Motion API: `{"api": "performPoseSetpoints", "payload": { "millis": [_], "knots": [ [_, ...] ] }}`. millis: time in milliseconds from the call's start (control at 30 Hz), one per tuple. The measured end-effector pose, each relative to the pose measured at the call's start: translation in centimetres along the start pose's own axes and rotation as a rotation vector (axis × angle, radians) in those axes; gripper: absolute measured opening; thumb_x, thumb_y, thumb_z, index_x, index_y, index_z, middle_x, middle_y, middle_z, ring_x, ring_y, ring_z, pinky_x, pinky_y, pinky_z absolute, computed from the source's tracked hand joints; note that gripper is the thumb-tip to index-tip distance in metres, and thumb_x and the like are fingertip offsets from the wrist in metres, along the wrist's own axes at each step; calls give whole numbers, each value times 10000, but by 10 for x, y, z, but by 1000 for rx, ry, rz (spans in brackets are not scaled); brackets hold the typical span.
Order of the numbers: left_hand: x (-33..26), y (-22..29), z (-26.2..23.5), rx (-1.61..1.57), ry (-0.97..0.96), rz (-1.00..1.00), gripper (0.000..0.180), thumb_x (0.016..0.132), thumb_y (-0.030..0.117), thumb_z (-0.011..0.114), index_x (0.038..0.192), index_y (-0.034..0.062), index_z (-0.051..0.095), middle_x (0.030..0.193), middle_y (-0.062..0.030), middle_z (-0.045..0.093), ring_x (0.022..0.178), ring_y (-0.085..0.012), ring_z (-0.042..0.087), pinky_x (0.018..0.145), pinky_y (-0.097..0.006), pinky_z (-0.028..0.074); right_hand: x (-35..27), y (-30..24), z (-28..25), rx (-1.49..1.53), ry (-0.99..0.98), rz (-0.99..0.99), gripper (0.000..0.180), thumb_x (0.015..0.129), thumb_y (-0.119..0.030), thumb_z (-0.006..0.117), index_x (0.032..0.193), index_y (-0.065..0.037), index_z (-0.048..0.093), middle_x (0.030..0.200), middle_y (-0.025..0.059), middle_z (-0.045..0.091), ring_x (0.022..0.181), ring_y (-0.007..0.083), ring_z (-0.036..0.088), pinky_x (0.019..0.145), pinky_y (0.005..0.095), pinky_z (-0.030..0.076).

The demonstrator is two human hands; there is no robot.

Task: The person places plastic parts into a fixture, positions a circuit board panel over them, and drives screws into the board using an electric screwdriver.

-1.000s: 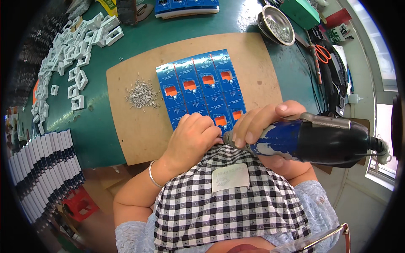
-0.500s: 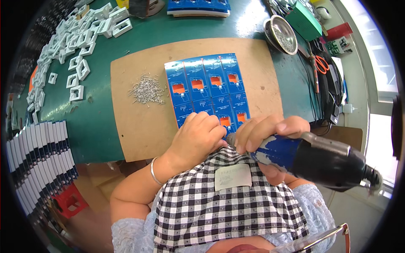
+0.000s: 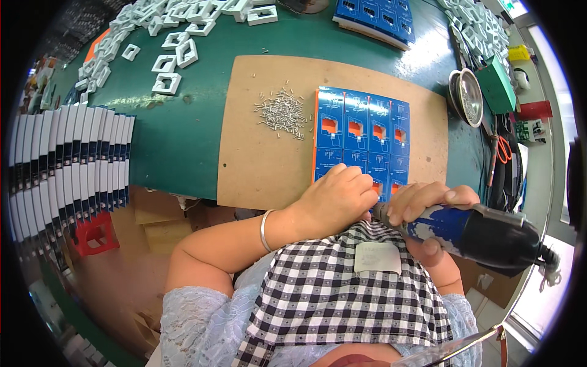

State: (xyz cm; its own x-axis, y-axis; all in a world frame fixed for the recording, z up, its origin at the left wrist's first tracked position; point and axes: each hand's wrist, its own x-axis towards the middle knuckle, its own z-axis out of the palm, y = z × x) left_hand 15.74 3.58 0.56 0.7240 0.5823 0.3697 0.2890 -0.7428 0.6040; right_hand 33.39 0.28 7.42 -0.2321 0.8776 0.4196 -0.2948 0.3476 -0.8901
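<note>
Right hand (image 3: pixel 425 208): clasping power tool (image 3: pixel 492 235)
Left hand (image 3: pixel 336 199): over printed panel (image 3: pixel 364 145); grip, I cannot tell
Note (image 3: pixel 378 257): faint writing
My view: panel farther right than earlier

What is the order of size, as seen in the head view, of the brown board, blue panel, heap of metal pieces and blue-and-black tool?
1. Brown board
2. Blue panel and blue-and-black tool: not ranked; the tool seems nearer the camera
3. Heap of metal pieces
</note>
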Motion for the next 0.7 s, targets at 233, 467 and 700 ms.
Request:
{"api": "performPoseSetpoints", "payload": {
  "millis": [233, 467, 700],
  "knots": [
    [-3, -2, -3, -72, 40, 2, 240, 701, 216, 763, 851, 105, 611, 865, -35, 551, 863, -233, 532, 750, -356, 417, 2, 13, -19, 170, 143, -87, 633, 852, -362, 700, 1329, -137, 350, 840, 92, 578, 676, 259, 615, 637, 395, 520],
    [-53, -52, -87, 417, 468, -523, 95, 780, 98, 699, 866, 78, 664, 865, -68, 629, 816, -285, 557, 732, -382, 448, -10, 8, -33, 136, 343, -254, 757, 834, -463, 649, 1385, -79, 299, 793, 73, 525, 605, 204, 573, 598, 366, 511],
    [-58, -82, -82, 469, 402, -495, 128, 761, 78, 712, 874, 83, 654, 822, -73, 610, 768, -291, 560, 709, -386, 457, -11, 6, -19, 191, 307, -201, 747, 829, -412, 694, 1387, -94, 313, 815, 90, 545, 643, 232, 594, 628, 384, 514]
  ]
}}
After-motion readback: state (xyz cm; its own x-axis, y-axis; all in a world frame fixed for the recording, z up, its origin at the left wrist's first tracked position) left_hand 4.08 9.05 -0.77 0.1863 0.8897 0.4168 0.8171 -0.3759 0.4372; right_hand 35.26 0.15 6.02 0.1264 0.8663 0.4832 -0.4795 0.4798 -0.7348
